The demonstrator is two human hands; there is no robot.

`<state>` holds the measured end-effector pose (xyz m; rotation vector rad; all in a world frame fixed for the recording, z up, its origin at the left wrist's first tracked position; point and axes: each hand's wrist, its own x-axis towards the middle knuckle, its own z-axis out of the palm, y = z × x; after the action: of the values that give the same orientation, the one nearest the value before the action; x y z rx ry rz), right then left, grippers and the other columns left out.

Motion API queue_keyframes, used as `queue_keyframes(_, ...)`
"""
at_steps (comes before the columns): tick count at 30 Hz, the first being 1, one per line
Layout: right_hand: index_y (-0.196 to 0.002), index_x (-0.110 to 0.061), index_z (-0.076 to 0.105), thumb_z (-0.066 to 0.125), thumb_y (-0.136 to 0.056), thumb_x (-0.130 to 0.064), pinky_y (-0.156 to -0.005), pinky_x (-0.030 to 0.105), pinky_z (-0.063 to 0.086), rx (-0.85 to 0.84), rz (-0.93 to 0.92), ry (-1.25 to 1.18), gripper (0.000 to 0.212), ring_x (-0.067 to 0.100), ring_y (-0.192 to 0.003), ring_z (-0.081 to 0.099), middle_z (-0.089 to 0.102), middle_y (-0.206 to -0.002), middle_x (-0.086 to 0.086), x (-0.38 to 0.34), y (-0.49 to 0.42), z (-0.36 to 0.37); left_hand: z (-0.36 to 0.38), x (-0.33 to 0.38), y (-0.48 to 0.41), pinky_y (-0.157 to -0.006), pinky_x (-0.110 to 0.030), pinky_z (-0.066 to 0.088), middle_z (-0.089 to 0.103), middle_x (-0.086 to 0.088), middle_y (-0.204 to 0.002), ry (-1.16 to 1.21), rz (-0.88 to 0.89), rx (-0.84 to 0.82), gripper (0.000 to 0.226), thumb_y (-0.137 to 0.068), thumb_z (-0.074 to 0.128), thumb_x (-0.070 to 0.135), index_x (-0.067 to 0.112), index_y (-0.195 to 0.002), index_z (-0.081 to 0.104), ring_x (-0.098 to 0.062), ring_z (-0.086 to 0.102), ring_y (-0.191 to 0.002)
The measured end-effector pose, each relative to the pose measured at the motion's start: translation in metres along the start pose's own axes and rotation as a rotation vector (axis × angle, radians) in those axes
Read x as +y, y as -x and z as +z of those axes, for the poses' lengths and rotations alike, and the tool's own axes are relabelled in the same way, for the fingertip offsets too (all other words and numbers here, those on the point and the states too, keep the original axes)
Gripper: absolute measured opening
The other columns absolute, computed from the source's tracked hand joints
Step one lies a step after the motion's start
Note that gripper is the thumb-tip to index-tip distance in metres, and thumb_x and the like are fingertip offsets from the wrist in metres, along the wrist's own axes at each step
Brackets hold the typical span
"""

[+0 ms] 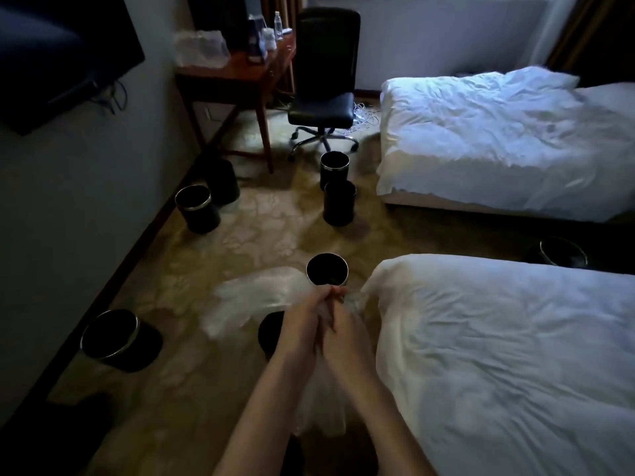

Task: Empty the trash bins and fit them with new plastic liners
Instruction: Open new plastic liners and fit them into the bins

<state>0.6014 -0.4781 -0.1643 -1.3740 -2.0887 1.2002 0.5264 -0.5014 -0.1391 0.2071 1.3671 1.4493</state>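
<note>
My left hand [302, 324] and my right hand [343, 333] are pressed together in front of me, both gripping a translucent white plastic liner [254, 300]. The liner billows out to the left and hangs down below my wrists. Just beyond my fingers stands an upright black bin with a metal rim [327, 271]. Another black bin [271, 333] sits partly hidden under my left hand and the liner. Several more black bins dot the carpet: one tipped at the left [118, 338], one near the wall [197, 209], two stacked close by the far bed [338, 195].
Two white-sheeted beds fill the right side, the near one [498, 355] close to my right arm. A wooden desk [240, 73] and black office chair [323, 80] stand at the back. A TV [51, 53] hangs on the left wall. Another bin [563, 252] sits between the beds.
</note>
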Motion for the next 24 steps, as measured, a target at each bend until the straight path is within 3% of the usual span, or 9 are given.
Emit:
queue_keyframes(1, -0.128, -0.022, 0.056, 0.045, -0.102, -0.025, -0.060, 0.011, 0.043, 0.022, 0.007, 0.000, 0.028, 0.002, -0.077, 0.064, 0.066, -0.086, -0.010, -0.001, -0.008, 0.005, 0.000, 0.004, -0.011, -0.080, -0.028, 0.054, 0.075, -0.009, -0.102, 0.014, -0.007, -0.001, 0.024, -0.090, 0.060, 0.023, 0.008, -0.088, 0.078, -0.017, 0.070, -0.094)
queue_keyframes(3, -0.131, -0.021, 0.053, 0.045, -0.103, -0.027, -0.052, 0.007, 0.039, 0.069, 0.027, -0.007, 0.030, -0.010, -0.061, 0.051, 0.053, -0.073, -0.019, -0.005, -0.028, 0.010, 0.004, 0.016, -0.037, -0.069, -0.023, 0.055, 0.075, -0.008, -0.098, 0.030, -0.011, -0.049, 0.022, -0.089, 0.060, 0.021, 0.010, -0.084, 0.078, -0.015, 0.071, -0.085)
queue_keyframes(6, -0.133, -0.019, 0.053, 0.045, -0.102, -0.025, -0.064, 0.012, 0.045, 0.172, 0.055, -0.013, 0.032, 0.001, -0.075, 0.059, 0.062, -0.088, -0.009, -0.012, -0.076, -0.004, 0.028, 0.041, -0.078, -0.081, -0.031, 0.052, 0.074, -0.006, -0.089, -0.025, 0.017, -0.185, 0.025, -0.090, 0.058, 0.023, 0.016, -0.076, 0.077, -0.017, 0.067, -0.084)
queue_keyframes(9, -0.126, -0.016, 0.058, 0.044, -0.102, -0.025, -0.080, 0.031, 0.051, 0.266, 0.120, 0.025, 0.029, 0.021, -0.095, 0.066, 0.070, -0.104, 0.004, -0.012, -0.127, -0.031, 0.063, 0.066, -0.114, -0.094, -0.036, 0.050, 0.075, -0.004, -0.089, -0.055, 0.008, -0.234, 0.025, -0.084, 0.061, 0.032, 0.019, -0.071, 0.078, -0.019, 0.068, -0.093)
queue_keyframes(11, -0.121, -0.013, 0.061, 0.045, -0.102, -0.022, -0.075, 0.028, 0.051, 0.300, 0.125, 0.016, 0.027, 0.017, -0.089, 0.067, 0.071, -0.097, 0.002, -0.014, -0.154, -0.040, 0.073, 0.080, -0.133, -0.090, -0.036, 0.053, 0.075, -0.002, -0.088, -0.068, 0.003, -0.251, 0.028, -0.069, 0.064, 0.045, 0.022, -0.076, 0.079, -0.018, 0.069, -0.093)
queue_keyframes(15, -0.125, -0.020, 0.060, 0.042, -0.103, -0.031, -0.077, 0.028, 0.054, 0.317, 0.138, -0.010, 0.031, 0.008, -0.087, 0.066, 0.071, -0.099, -0.006, -0.025, -0.203, -0.021, 0.063, 0.102, -0.187, -0.078, -0.025, 0.052, 0.075, 0.000, -0.087, -0.061, 0.014, -0.271, 0.031, -0.092, 0.053, 0.033, 0.020, -0.082, 0.079, -0.012, 0.070, -0.088)
queue_keyframes(18, -0.125, -0.027, 0.058, 0.039, -0.103, -0.040, -0.081, 0.032, 0.057, 0.290, 0.137, -0.009, 0.031, 0.004, -0.089, 0.066, 0.070, -0.097, -0.011, -0.025, -0.227, -0.011, 0.058, 0.112, -0.212, -0.085, -0.028, 0.051, 0.076, -0.001, -0.094, -0.066, 0.006, -0.283, 0.034, -0.095, 0.050, 0.031, 0.022, -0.081, 0.080, -0.011, 0.071, -0.091)
queue_keyframes(21, -0.127, -0.026, 0.058, 0.036, -0.102, -0.046, -0.083, 0.032, 0.057, 0.298, 0.148, 0.021, 0.039, 0.006, -0.090, 0.067, 0.071, -0.097, -0.009, -0.027, -0.248, -0.010, 0.060, 0.122, -0.225, -0.083, -0.028, 0.050, 0.076, 0.000, -0.093, -0.062, 0.036, -0.272, 0.035, -0.095, 0.051, 0.031, 0.024, -0.077, 0.080, -0.007, 0.071, -0.086)
queue_keyframes(24, -0.126, -0.029, 0.055, 0.034, -0.096, -0.057, -0.073, 0.025, 0.054, 0.302, 0.109, 0.024, 0.047, 0.005, -0.086, 0.066, 0.068, -0.092, -0.014, -0.032, -0.267, -0.011, 0.063, 0.136, -0.239, -0.082, -0.027, 0.050, 0.077, -0.001, -0.094, -0.027, 0.049, -0.259, 0.034, -0.094, 0.053, 0.033, 0.024, -0.076, 0.080, -0.007, 0.071, -0.087)
